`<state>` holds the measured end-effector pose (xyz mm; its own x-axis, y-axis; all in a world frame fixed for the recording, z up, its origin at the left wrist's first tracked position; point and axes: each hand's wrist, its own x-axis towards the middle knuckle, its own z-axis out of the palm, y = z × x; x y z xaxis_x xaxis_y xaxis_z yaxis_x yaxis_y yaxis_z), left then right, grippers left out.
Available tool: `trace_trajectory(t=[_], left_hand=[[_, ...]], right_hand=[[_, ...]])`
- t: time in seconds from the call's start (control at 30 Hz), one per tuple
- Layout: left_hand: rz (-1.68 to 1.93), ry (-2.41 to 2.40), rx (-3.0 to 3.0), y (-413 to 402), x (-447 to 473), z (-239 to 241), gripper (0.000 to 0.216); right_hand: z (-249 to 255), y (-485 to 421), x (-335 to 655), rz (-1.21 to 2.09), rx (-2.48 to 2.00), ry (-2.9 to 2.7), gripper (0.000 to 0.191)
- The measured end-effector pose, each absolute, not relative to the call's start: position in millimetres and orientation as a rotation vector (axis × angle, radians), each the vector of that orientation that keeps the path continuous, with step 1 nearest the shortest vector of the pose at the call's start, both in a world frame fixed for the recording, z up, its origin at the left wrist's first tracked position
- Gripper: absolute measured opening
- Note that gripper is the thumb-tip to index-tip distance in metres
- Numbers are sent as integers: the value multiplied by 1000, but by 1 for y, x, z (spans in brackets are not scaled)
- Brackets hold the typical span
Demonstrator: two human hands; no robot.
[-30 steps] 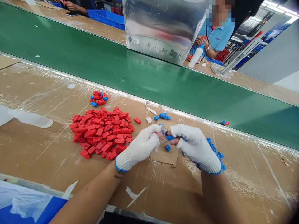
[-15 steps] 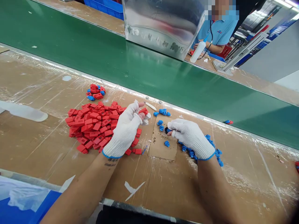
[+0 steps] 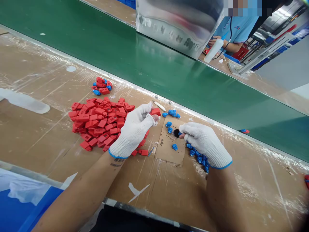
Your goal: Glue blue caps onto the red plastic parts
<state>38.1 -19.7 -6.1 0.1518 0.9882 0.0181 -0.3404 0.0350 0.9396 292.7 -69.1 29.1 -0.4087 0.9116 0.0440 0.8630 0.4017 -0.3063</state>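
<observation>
My left hand [image 3: 134, 130], in a white fingerless-tip glove, pinches a red plastic piece [image 3: 155, 111] between thumb and fingers. It is raised beside the right edge of a large heap of red pieces [image 3: 101, 120]. My right hand [image 3: 205, 143], gloved alike, pinches a small blue plastic piece [image 3: 180, 133], mostly hidden by the fingertips. That piece is at the rim of a small round black dish [image 3: 176, 133] on a cardboard sheet [image 3: 169, 153]. Loose blue pieces [image 3: 174, 147] lie on the cardboard, and a pile of blue pieces [image 3: 199, 158] lies partly under my right hand.
A small cluster of red and blue pieces [image 3: 102, 87] sits behind the heap. A white-handled tool [image 3: 159, 105] lies near the green belt [image 3: 101, 48]. One red-and-blue piece [image 3: 244, 131] is on the belt's near edge. Beyond stand a metal housing [image 3: 173, 29], a white bottle [image 3: 213, 51] and a co-worker.
The view has shifted slightly. My left hand has moved a little right, and its red piece now shows more fully. My right hand has drawn slightly back, exposing more of the black dish.
</observation>
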Motion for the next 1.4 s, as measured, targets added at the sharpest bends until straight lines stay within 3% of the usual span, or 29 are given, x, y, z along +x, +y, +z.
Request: trace_trajectory(t=[0.6, 0.83, 1.03, 1.4], left_hand=[[1222, 823, 976, -20, 40, 2, 18], [1235, 852, 985, -19, 40, 4, 8], [1239, 853, 990, -20, 41, 5, 7], [1248, 805, 817, -18, 39, 2, 16]], right_hand=[[34, -74, 310, 573, -1525, -2164, 13], [27, -73, 317, 596, -1442, -2145, 17], [26, -68, 307, 614, -1450, -2255, 11], [28, -67, 293, 589, -1476, -2354, 19]])
